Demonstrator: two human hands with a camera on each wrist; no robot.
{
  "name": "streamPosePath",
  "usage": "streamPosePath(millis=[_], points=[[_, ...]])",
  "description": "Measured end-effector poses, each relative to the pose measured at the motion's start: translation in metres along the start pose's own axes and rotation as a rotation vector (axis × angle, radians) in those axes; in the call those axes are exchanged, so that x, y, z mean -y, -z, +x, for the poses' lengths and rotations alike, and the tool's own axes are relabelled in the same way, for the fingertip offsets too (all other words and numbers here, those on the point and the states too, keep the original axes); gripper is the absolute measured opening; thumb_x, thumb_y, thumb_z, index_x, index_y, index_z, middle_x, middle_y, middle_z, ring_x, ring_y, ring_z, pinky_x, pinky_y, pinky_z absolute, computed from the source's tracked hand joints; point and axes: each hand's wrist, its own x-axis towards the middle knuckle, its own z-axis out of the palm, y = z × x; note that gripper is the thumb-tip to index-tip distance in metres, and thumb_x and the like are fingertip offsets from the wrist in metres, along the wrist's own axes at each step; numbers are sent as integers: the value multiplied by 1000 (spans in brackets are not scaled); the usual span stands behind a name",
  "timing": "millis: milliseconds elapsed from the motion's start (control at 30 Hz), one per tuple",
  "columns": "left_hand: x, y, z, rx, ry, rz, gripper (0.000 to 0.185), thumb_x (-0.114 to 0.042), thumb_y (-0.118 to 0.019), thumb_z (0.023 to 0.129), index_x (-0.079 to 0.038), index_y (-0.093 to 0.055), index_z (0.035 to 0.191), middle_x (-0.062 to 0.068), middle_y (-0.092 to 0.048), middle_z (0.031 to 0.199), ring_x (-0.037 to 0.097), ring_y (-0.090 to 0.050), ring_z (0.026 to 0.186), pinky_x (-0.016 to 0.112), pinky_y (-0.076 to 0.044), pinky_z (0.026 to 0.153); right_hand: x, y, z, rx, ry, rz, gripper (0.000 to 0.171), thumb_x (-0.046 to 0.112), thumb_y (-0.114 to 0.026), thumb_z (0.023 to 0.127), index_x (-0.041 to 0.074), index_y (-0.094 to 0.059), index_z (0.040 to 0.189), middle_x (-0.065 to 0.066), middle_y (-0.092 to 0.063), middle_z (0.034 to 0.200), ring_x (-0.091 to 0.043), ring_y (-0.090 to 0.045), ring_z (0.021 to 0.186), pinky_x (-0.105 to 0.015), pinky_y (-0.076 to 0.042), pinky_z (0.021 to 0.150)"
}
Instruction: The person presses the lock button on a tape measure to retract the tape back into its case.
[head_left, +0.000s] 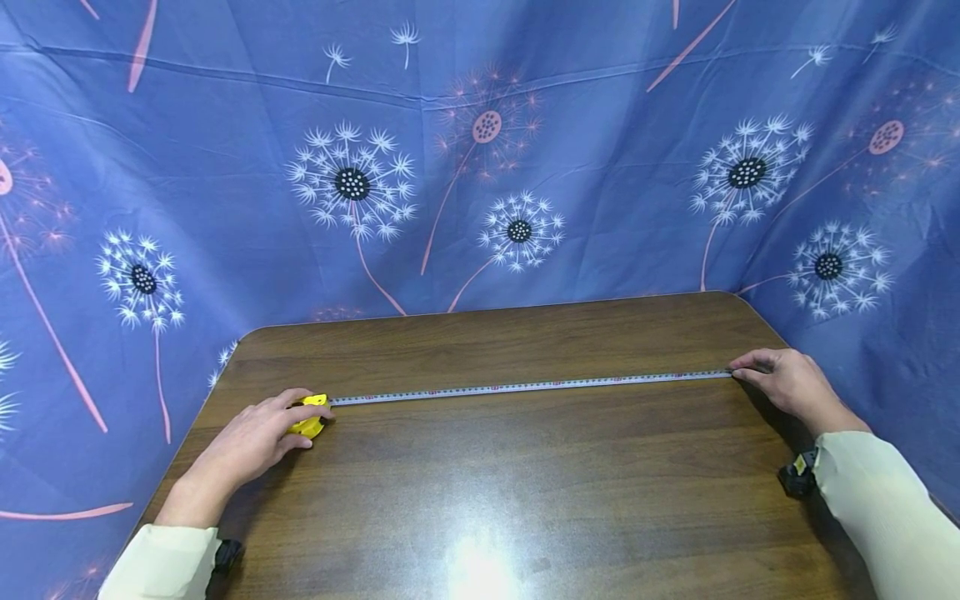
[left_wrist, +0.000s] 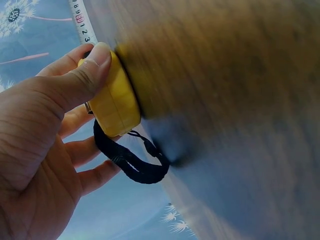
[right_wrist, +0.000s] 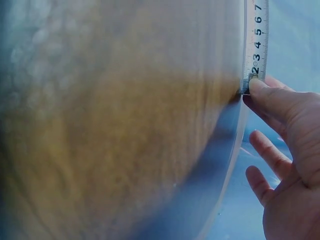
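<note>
A yellow tape measure (head_left: 310, 421) is gripped by my left hand (head_left: 258, 437) on the left part of the table. In the left wrist view the thumb presses one side of the yellow case (left_wrist: 117, 102), and a black wrist strap (left_wrist: 135, 165) hangs from its end. The silver blade (head_left: 525, 387) runs out of the case almost straight across the table. At its far end on the right, my right hand (head_left: 795, 385) pinches the tip between thumb and forefinger. In the right wrist view the blade's numbers (right_wrist: 257, 45) show above that pinch, while the other fingers stay loosely bent.
The brown wooden table (head_left: 562, 467) has rounded back corners and a bright light reflection near its front. Blue cloth (head_left: 600, 167) with a dandelion print hangs behind it and along both sides. Each wrist carries a small black device (head_left: 797, 475) by the pale sleeve (head_left: 885, 500).
</note>
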Motion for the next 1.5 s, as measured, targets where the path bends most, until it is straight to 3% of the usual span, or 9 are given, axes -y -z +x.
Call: streamPosePath(millis=[833,1233,1500], points=[[0,-2,1,19,3,9,50,-19,-86,83,-26,-68,130,17,-59,136,44,-62,114,66,-48,86,-2,2,1,-28,13,-23,5,14,-79,92,10,-79,89,-23,-74,99,-54,-64,98,-62,-43,73],[2,8,2,-9,-34,21,51,-18,-87,82,-28,-69,128,15,-60,135,42,-64,112,65,-50,82,5,15,2,-21,3,-30,6,19,-80,92,13,-80,89,-23,-74,100,-36,-66,85,-48,-43,68],[1,22,5,-13,-37,37,51,-15,-87,81,-25,-69,128,14,-60,134,43,-64,111,66,-49,84,7,25,3,-20,-11,-32,9,21,-78,94,13,-81,95,-26,-72,105,-27,-55,74,-44,-40,66]])
